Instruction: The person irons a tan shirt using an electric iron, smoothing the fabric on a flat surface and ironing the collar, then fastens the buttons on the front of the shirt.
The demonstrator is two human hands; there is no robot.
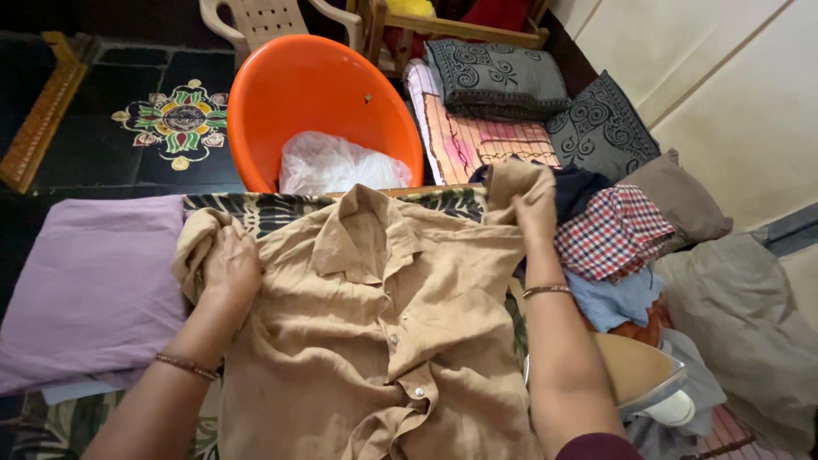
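Already spread front-up, buttoned: shirt (383, 332). Left hand (228, 266), right hand (535, 203) — fingers closed, gripping shoulders; sleeves bunched, unsmoothed.

The shirt (383, 324) is matt tan cloth, creased and slightly coarse, with small shiny buttons. Far behind it, the tub (290, 94) is smooth, glossy orange plastic. The pillow (85, 281) on the left is soft, matt lilac cloth. On the right, the checked cloth (615, 232) looks woven and matt. The far chair (256, 21) is matt cream plastic.
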